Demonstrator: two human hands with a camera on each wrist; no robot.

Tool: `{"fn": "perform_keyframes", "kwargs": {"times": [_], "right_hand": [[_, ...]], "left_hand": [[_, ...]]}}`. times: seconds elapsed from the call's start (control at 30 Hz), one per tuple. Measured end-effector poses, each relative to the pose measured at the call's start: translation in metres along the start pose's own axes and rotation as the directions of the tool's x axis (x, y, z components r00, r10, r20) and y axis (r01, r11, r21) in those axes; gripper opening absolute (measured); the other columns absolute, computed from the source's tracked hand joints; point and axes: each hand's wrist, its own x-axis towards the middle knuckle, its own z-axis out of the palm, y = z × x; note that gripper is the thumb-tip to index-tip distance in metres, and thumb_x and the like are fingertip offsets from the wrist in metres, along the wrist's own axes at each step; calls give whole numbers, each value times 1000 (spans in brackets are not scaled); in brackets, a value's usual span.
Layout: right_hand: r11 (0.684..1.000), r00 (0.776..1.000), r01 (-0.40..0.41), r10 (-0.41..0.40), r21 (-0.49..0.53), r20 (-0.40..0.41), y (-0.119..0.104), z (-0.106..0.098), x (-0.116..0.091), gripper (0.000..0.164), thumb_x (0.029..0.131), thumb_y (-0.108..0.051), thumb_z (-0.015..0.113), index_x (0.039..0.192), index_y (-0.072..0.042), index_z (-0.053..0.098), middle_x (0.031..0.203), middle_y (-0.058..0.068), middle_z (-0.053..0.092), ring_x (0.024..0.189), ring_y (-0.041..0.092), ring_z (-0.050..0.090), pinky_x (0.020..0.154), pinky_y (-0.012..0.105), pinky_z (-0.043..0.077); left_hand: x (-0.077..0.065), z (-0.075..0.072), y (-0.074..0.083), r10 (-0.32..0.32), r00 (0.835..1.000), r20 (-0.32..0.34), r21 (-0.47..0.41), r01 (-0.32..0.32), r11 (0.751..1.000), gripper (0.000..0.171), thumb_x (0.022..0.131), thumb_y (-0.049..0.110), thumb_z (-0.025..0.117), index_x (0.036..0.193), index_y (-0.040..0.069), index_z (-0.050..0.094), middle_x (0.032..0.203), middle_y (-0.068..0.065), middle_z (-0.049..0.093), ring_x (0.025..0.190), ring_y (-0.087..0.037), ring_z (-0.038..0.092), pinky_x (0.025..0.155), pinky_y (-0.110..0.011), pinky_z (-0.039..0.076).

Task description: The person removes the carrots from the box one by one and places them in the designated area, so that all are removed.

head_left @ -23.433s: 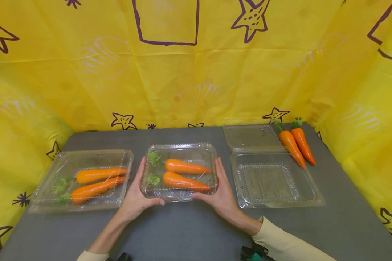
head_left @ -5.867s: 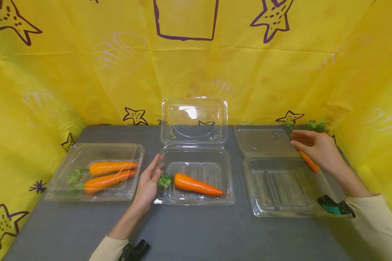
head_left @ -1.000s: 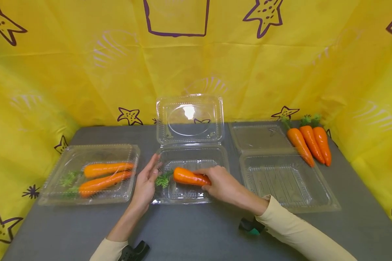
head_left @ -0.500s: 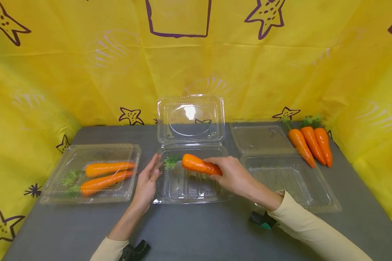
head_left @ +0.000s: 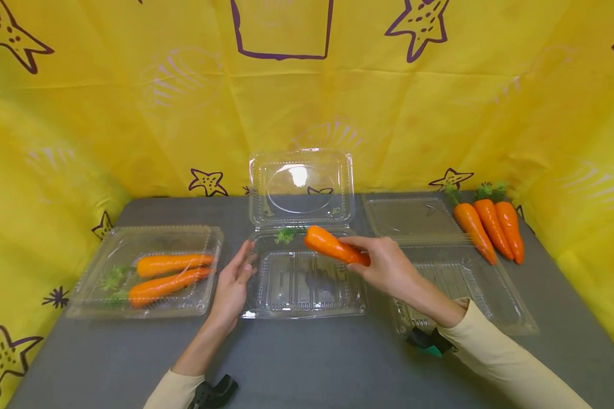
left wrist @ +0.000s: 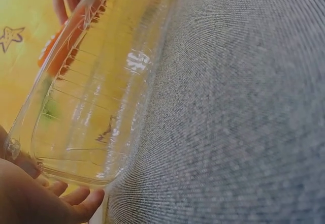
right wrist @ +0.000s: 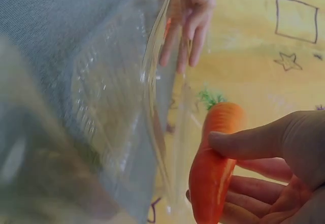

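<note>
Above the rear part of the middle clear plastic clamshell container [head_left: 304, 312], my right hand [head_left: 389, 270] holds an orange carrot [head_left: 330, 245] between thumb and fingers near its pointed end. Its green leafy top [head_left: 286, 234] points left. In the right wrist view the thumb lies across the carrot [right wrist: 216, 168]. The container's lid [head_left: 301, 190] stands raised at the back, and no carrot lies in its base. My left hand [head_left: 229, 295] rests along the container's left side with fingers fairly straight; the left wrist view shows its fingertips [left wrist: 84, 201] by the container's edge.
On the left stands a closed clamshell [head_left: 82, 304] with two carrots [head_left: 169, 278] inside. An open clamshell [head_left: 517, 324] lies on the right, its lid [head_left: 404, 216] flat behind. Three carrots [head_left: 488, 227] lie side by side at the back right, the leftmost overlapping its edge.
My right hand has lifted the carrot from the middle container's base and carried it up, back and to the right. The left hand stays at the container's side.
</note>
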Motion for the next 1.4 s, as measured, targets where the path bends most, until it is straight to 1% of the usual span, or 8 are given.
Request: {"fn": "perform_keyframes", "kwargs": {"times": [0.3, 0.67, 1.03, 1.13, 1.2, 1.3, 1.37, 1.4], "right_hand": [[999, 996, -40, 41, 5, -74, 16, -19, -14, 48, 78, 2, 79, 125, -2, 66, 109, 19, 71, 87, 28, 69, 74, 42, 58], [996, 985, -87, 85, -8, -151, 35, -44, -31, 48, 79, -1, 79, 125, 0, 65, 109, 21, 70, 92, 36, 70, 69, 42, 59], [989, 968, -139, 127, -42, -214, 54, -67, -51, 51, 80, -4, 80, 128, 2, 63, 114, 25, 67, 93, 42, 69, 73, 50, 57], [988, 963, -148, 133, -48, -235, 61, -74, -57, 52, 79, -6, 81, 128, 2, 63, 114, 26, 67, 92, 43, 69, 72, 44, 58], [986, 957, -158, 141, -47, -254, 66, -78, -63, 52, 79, -6, 81, 127, 3, 63, 112, 26, 68, 90, 43, 69, 70, 29, 59], [981, 948, -186, 163, -57, -274, 74, -85, -72, 53, 78, -8, 82, 126, 5, 63, 111, 28, 67, 89, 44, 69, 64, 11, 52], [975, 940, -203, 168, -92, -298, 81, -90, -78, 53, 77, -10, 83, 125, 4, 64, 108, 27, 68, 85, 43, 69, 61, 8, 46], [971, 936, -214, 171, -109, -308, 83, -92, -81, 53, 77, -12, 83, 125, 4, 65, 106, 27, 69, 83, 42, 68, 61, 13, 46]], "left_hand": [[-1, -2, -2, 3, 1000, 6, 3, -3, 1000, 55, 102, -7, 33, 154, 0, 20, 158, -14, 28, 141, -35, 33, 113, -48, 31], [-4, -5, -3, 14, 1000, 7, 1, -14, 1000, 54, 102, -7, 32, 154, -2, 19, 158, -16, 27, 141, -35, 33, 113, -48, 32], [-4, -5, -4, 11, 1000, -18, 12, -10, 1000, 54, 102, -6, 36, 154, -2, 21, 157, -16, 30, 140, -35, 35, 111, -47, 34], [-3, -4, -3, 7, 1000, -23, 12, -6, 1000, 54, 102, -6, 36, 154, -2, 21, 157, -16, 29, 140, -34, 36, 111, -46, 35], [-2, -4, -3, 3, 1000, -22, 7, -3, 1000, 54, 102, -6, 35, 154, -2, 21, 157, -15, 29, 140, -34, 35, 111, -46, 35], [-2, -3, -4, 3, 1000, -19, -7, -3, 1000, 54, 102, -7, 35, 154, -2, 22, 157, -15, 29, 140, -34, 35, 111, -46, 34], [-1, -2, -4, 5, 1000, -18, -13, -5, 1000, 54, 102, -7, 35, 154, -2, 22, 157, -15, 29, 140, -34, 35, 112, -46, 34], [-1, -2, -4, 6, 1000, -19, -15, -6, 1000, 54, 102, -7, 35, 154, -2, 22, 157, -15, 30, 140, -34, 35, 112, -47, 34]]}}
